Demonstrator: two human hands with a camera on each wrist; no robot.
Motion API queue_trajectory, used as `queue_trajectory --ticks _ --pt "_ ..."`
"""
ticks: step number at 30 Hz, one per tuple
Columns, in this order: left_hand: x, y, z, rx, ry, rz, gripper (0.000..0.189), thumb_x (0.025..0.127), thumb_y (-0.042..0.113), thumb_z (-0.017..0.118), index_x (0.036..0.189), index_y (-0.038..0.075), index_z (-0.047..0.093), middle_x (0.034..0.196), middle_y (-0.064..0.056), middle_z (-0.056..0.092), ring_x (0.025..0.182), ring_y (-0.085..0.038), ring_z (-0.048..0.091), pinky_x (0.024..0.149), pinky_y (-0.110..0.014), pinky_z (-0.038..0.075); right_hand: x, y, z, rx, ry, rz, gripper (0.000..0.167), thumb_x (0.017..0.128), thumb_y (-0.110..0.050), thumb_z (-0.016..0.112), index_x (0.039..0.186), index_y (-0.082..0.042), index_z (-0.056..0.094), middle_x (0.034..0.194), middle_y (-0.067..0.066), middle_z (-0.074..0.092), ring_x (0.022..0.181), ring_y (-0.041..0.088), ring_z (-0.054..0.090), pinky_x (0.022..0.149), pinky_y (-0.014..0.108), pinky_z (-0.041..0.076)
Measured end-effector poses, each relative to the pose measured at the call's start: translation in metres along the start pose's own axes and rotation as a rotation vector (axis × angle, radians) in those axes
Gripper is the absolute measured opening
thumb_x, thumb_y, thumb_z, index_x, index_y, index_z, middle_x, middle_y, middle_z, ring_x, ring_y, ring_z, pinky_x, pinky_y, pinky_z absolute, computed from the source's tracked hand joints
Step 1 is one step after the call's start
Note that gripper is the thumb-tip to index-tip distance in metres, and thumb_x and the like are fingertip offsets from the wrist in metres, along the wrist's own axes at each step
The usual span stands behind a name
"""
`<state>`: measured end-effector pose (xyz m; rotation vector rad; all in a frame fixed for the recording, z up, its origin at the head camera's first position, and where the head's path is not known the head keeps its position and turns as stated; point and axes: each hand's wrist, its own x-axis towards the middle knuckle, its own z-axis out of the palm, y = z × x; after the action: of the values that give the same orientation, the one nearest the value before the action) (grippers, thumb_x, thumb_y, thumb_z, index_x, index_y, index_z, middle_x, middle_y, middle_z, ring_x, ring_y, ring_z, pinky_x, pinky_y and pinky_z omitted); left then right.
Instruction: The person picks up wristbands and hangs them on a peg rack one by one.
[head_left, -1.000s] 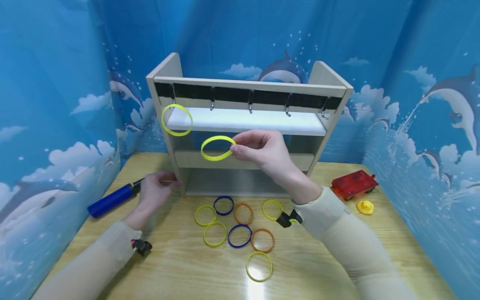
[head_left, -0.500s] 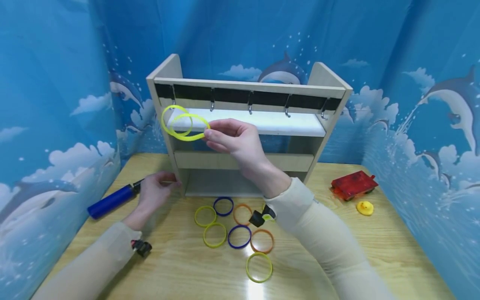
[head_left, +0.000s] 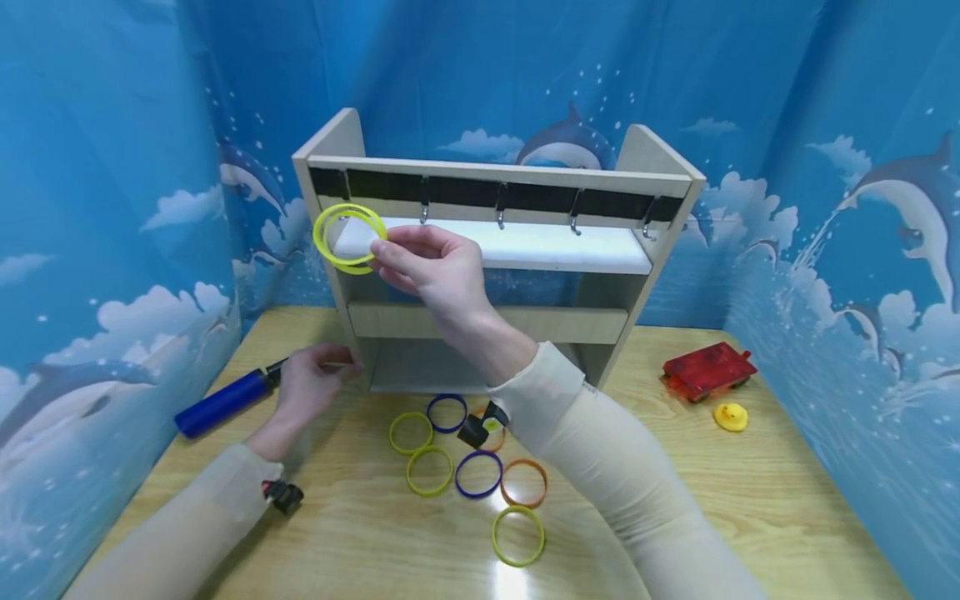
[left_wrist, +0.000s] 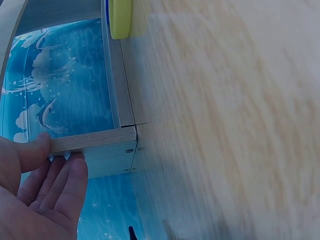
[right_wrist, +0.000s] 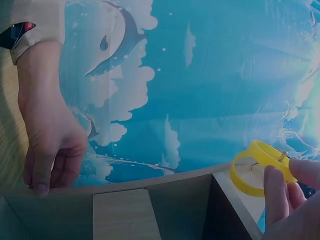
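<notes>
My right hand [head_left: 442, 271] pinches a yellow ring [head_left: 317, 239] between thumb and fingers, up at the leftmost hook [head_left: 347, 183] of the wooden shelf [head_left: 487, 322]. A second yellow ring [head_left: 357, 270] hangs there, and the two overlap in the head view. Whether the held ring is around the hook's tip I cannot tell. In the right wrist view, the yellow rings [right_wrist: 267, 152] sit by the fingertips. Low at the shelf's left side, my left hand [head_left: 311, 379] holds the edge of the side panel [left_wrist: 95, 140], thumb on one face and fingers on the other.
Several yellow, blue and orange rings [head_left: 478, 475] lie on the table [head_left: 360, 533] before the shelf. More hooks [head_left: 501, 218] line the black strip. A blue cylinder with a black handle [head_left: 225, 404] lies left; a red toy cart [head_left: 708, 369] and yellow duck [head_left: 731, 416] stand right.
My right hand has carried the yellow ring left and up, from in front of the shelf's middle to the leftmost hook and its hanging ring. The left hand has stayed in place.
</notes>
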<state>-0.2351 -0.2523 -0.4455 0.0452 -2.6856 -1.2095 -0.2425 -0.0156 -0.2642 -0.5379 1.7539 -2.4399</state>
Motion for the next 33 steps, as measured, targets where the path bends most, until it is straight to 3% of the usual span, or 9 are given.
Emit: queue_trajectory --ticks 8,18,33 --pt "-0.0005 -0.0007 0.0002 0.005 -0.005 -0.004 0.027 0.106 0.020 0.077 0.128 0.005 0.078 0.128 -0.022 0.082 0.111 -0.039 0.082 0.088 -0.049 0.068 -0.0014 0.0052 -0.0029 -0.114 0.020 -0.003 0.020 0.103 -0.008 0.083 0.120 0.000 0.079 0.111 0.012 0.084 0.087 0.011 0.083 0.094 0.038 0.069" --pt "-0.0011 0.0024 -0.0007 0.003 0.000 -0.008 0.027 0.106 0.021 0.078 0.127 0.005 0.079 0.128 -0.022 0.083 0.110 -0.038 0.081 0.089 -0.047 0.066 -0.0003 0.0058 -0.0020 -0.145 -0.001 -0.013 0.021 0.102 -0.009 0.084 0.120 0.001 0.079 0.115 0.018 0.085 0.084 0.010 0.082 0.091 0.038 0.070" --pt "-0.0009 0.0010 -0.0015 -0.008 -0.008 -0.001 0.028 0.106 0.022 0.079 0.127 0.004 0.079 0.128 -0.022 0.083 0.107 -0.036 0.082 0.079 -0.028 0.059 -0.0019 0.0037 -0.0029 -0.145 -0.006 -0.001 0.023 0.101 -0.004 0.083 0.123 0.003 0.078 0.118 0.022 0.084 0.085 0.011 0.082 0.089 0.038 0.070"
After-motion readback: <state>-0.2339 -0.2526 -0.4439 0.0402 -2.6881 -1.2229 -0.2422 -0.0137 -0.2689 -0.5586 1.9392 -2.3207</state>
